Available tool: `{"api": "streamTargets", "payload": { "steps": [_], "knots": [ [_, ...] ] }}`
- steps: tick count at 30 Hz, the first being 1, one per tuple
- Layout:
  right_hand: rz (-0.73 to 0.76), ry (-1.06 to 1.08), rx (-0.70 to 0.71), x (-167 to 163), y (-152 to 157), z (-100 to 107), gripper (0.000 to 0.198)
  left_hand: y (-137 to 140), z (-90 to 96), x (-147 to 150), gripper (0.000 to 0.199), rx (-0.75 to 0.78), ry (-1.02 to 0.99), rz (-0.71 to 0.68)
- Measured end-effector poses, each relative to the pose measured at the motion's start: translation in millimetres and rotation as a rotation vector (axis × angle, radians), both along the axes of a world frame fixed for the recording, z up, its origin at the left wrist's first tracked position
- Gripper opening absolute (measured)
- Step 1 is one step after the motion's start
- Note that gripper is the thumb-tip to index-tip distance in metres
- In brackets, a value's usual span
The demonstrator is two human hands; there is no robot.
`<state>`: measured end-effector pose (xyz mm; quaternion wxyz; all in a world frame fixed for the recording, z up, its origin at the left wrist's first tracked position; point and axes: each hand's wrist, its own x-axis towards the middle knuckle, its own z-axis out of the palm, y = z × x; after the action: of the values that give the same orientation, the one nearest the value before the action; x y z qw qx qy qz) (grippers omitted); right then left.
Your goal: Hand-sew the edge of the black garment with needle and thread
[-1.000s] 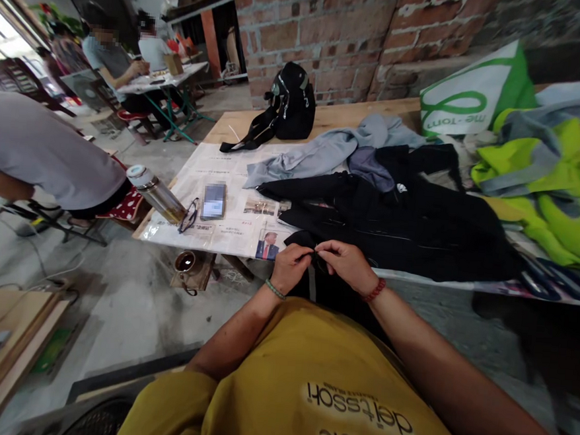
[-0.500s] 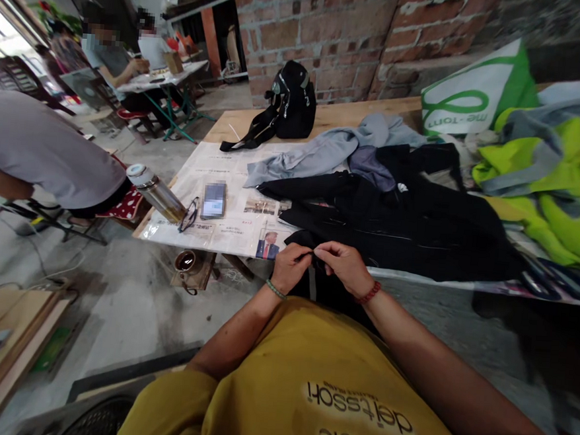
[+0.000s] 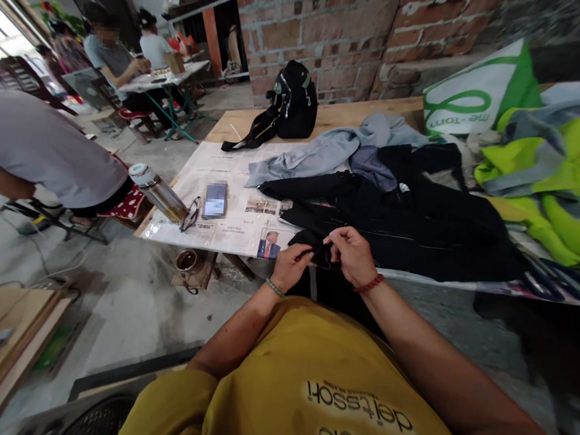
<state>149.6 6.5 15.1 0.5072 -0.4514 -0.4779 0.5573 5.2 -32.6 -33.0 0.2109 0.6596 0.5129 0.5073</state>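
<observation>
Head view: closest is the wearer's yellow shirt (image 3: 259,374), its dark lettering looking like "deitssoh" above a line cut off below, perhaps "eisele". Beyond it, the left hand (image 3: 289,268) has its fingers closed on a black cloth (image 3: 302,238) at the table's near edge. The right hand (image 3: 353,256) is just beside it, thumb and fingertips pressed together; whatever they pinch is too small to make out. Both hands partly cover the cloth, and whether it joins the large black garment (image 3: 428,224) behind cannot be told. That garment bears a small white mark, unreadable.

To the left, a mug (image 3: 187,261) sits below the edge of the table (image 3: 221,125). Newspaper (image 3: 201,171) covers part of the top, its print too fine to read; a phone (image 3: 215,200) with blurred screen, glasses (image 3: 191,214) and a flask (image 3: 157,192) stand or lie there.

Farther back are a grey garment (image 3: 304,162), neon-yellow clothing (image 3: 559,196), a black backpack (image 3: 302,106) and a green-and-white bag (image 3: 477,91) reading "me-Tom". Behind rises a brick wall (image 3: 322,34); at far left, people work at another table (image 3: 147,85).
</observation>
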Motion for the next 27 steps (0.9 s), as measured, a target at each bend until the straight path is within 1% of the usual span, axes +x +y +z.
{"api": "streamTargets", "payload": {
  "steps": [2, 4, 6, 8, 10, 13, 16, 20, 22, 24, 27],
  "knots": [
    [0.059, 0.023, -0.035, -2.4, -2.0, 1.3, 0.021, 0.7, 0.3, 0.1, 0.015, -0.026, -0.027, -0.014],
    [0.123, 0.006, -0.059, -4.3, -3.2, 3.7, 0.021, 1.1, -0.6, -0.1, 0.016, -0.087, -0.047, -0.035],
    [0.15, -0.038, -0.048, -5.3, -1.0, 5.8, 0.02, 1.2, -1.9, -0.9, 0.016, -0.143, -0.05, -0.059],
    [0.136, -0.072, -0.02, -5.4, 5.1, 6.5, 0.018, 1.0, -2.7, -1.9, 0.016, -0.171, -0.038, -0.075],
    [0.086, -0.076, -0.008, -5.7, 12.6, 5.8, 0.018, 0.7, -2.3, -2.7, 0.016, -0.183, -0.022, -0.066],
    [0.038, -0.05, -0.023, -7.7, 18.4, 4.0, 0.018, 0.4, -0.6, -3.0, 0.015, -0.192, -0.006, -0.05],
    [0.071, 0.003, -0.09, -10.5, 13.1, 4.6, 0.017, 0.3, 0.2, -3.2, 0.016, -0.198, 0.01, -0.06],
    [0.147, 0.094, -0.229, -10.0, -0.6, 6.6, 0.032, 0.3, -1.2, -4.0, 0.02, -0.182, 0.009, -0.079],
    [0.162, 0.105, -0.267, -8.3, -5.7, 5.3, 0.031, 0.0, -2.3, -3.9, 0.02, -0.176, -0.009, -0.091],
    [0.149, 0.088, -0.27, -6.9, -8.6, 2.7, 0.028, -0.3, -3.2, -3.5, 0.019, -0.175, -0.029, -0.091],
    [0.099, 0.014, -0.221, -5.9, -8.2, -0.3, 0.022, -0.8, -3.3, -3.0, 0.018, -0.187, -0.05, -0.09]
  ]
}}
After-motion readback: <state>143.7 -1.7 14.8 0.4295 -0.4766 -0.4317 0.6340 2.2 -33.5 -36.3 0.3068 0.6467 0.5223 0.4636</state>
